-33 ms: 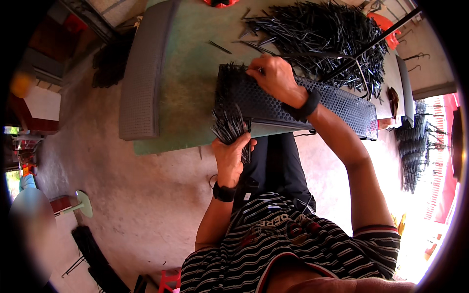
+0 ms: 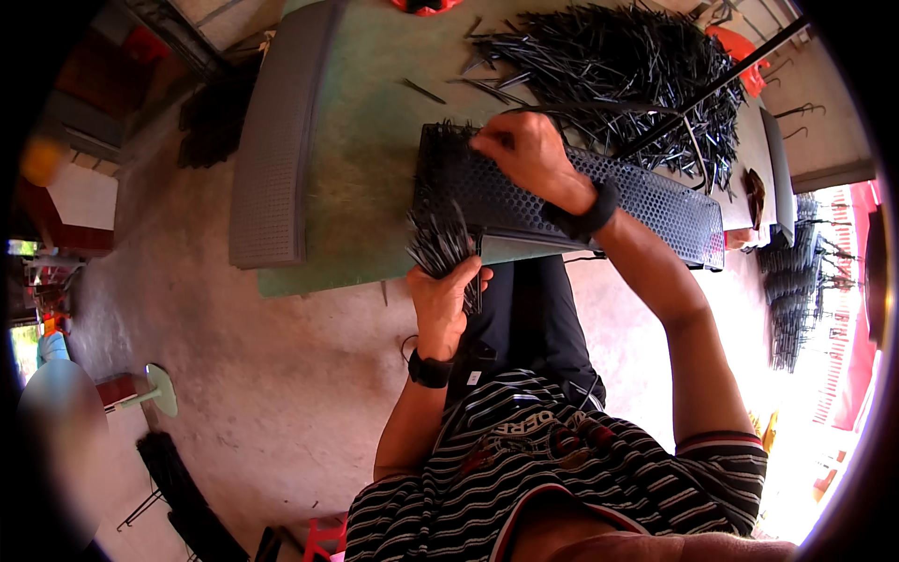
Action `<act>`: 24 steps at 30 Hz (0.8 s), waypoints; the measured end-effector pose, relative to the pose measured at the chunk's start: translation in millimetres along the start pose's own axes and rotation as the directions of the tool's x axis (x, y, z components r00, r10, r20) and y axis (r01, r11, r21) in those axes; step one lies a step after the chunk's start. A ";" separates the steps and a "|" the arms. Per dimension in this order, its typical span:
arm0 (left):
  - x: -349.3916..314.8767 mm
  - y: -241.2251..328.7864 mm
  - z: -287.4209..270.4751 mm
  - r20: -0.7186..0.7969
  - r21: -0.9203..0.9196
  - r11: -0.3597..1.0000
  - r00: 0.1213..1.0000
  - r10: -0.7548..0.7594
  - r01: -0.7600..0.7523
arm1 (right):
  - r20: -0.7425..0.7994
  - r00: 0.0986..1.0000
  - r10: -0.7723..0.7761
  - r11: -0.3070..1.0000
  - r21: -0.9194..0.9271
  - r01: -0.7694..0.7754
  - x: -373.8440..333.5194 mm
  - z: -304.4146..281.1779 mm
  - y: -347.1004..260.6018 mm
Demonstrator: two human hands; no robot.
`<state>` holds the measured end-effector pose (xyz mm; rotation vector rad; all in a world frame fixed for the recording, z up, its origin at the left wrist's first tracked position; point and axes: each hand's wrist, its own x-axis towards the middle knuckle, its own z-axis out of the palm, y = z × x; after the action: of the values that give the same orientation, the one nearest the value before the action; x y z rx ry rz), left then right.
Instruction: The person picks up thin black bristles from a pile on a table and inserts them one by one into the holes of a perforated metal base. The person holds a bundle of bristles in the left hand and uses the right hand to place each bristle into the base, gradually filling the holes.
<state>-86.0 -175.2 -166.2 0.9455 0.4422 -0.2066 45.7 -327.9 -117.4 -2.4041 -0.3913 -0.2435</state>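
Observation:
My left hand (image 2: 438, 298) is closed round a bundle of thin black sticks (image 2: 436, 245), their ends fanning out just off the table's near edge. Beside it lies a long black perforated panel (image 2: 646, 211) with rows of round holes. At the panel's left end, several black sticks (image 2: 442, 155) stand up out of the holes. Over that end hovers my right hand (image 2: 532, 161), thumb and fingers pinched together; whatever is between the fingertips is too small to make out. Both wrists wear black bands.
A big heap of loose black sticks (image 2: 618, 80) covers the far right of the green table (image 2: 361, 159). One stray stick (image 2: 424, 91) lies apart. A grey perforated panel (image 2: 272, 178) runs along the left edge. A dark bar (image 2: 712, 89) slants over the heap.
My right hand has shifted very slightly toward me, over the same end of the panel. The left hand stays where it was with its bundle.

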 end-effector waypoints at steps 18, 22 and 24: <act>6.5 -10.9 -5.6 0.020 -0.095 0.995 1.000 -0.015 0.017 | -0.180 0.983 -0.026 0.955 0.287 0.078 -14.0 9.8 3.3; 5.0 -7.3 -5.7 -0.022 -0.092 0.995 0.999 -0.044 0.041 | -0.134 0.987 -0.088 0.977 0.183 0.112 -11.4 15.6 10.4; 4.8 -7.3 -5.6 -0.017 -0.097 0.995 0.999 -0.036 0.035 | -0.081 0.967 -0.243 0.970 -0.035 0.241 -7.9 15.5 17.8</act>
<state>-85.9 -174.8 -176.6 0.8453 0.4825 -0.2069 45.5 -332.3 -141.9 -2.3590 -0.6474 -0.4605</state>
